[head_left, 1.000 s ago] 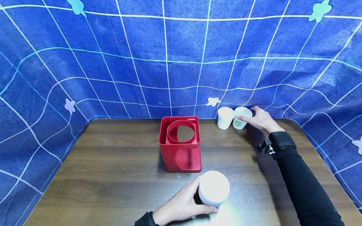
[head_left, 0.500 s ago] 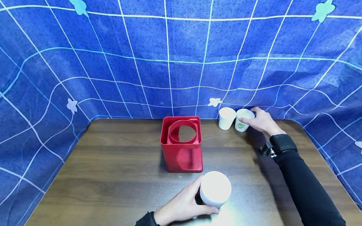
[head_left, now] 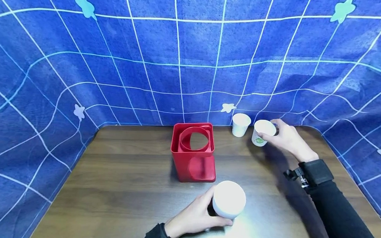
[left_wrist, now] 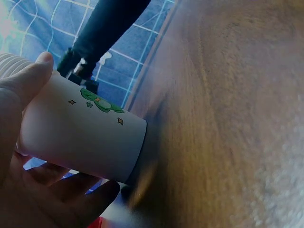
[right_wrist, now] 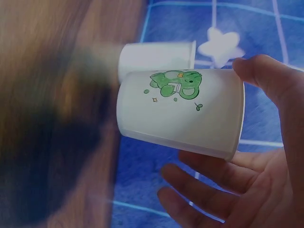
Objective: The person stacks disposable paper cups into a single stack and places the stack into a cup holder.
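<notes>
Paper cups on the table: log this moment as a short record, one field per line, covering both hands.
left hand: grips the near cup, which stands on the wooden table
right hand: holds the frog-print cup, tilted, at the far right
third cup: upright by the blue backdrop, apart from the held one
red container: mid-table, round opening on top

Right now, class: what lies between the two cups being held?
In the head view, only bare wooden table lies between the near cup and the far cup; the red box sits left of that line.
</notes>
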`<state>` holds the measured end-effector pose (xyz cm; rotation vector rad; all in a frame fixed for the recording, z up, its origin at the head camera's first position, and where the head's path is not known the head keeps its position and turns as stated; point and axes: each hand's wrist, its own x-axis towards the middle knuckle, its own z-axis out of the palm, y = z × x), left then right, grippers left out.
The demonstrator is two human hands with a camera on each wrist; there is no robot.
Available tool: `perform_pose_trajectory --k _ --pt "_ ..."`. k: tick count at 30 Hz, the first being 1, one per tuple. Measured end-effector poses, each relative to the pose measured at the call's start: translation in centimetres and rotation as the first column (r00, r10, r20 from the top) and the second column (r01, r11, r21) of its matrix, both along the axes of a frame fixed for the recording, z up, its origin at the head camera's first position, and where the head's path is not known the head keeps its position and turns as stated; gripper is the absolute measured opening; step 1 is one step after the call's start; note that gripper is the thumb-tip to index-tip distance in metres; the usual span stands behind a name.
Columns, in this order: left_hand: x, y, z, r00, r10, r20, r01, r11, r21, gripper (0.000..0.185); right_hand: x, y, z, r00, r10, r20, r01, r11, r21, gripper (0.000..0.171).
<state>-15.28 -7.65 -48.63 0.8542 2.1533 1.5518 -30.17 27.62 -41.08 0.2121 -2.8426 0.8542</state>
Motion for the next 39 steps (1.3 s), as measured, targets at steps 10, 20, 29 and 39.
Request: perform_pose_trajectory --k 10,20,29,39 --pt "0.0 0.1 0.0 1.000 0.003 -0.003 -0.003 1.000 0.002 0.079 4.5 -1.9 0.9 0.994 0.002 -0.105 -0.006 0.999 -0.033 0.060" --pt "0.0 0.2 0.0 1.000 0.014 -0.008 -0.014 1.000 -0.015 0.079 7.2 -3.6 2.1 0.995 0.043 -0.095 -0.052 0.994 -0.091 0.060" --pt "0.0 0.2 -0.1 1.000 0.015 -0.007 -0.015 1.000 -0.016 0.079 8.5 -4.0 2.5 0.983 0.112 -0.147 -0.118 0.992 -0.033 0.059" --pt "0.0 0.2 -0.1 1.000 0.017 -0.023 -0.018 1.000 -0.024 0.080 10.0 -4.5 2.8 0.969 0.150 -0.194 -0.153 0.988 0.003 0.059"
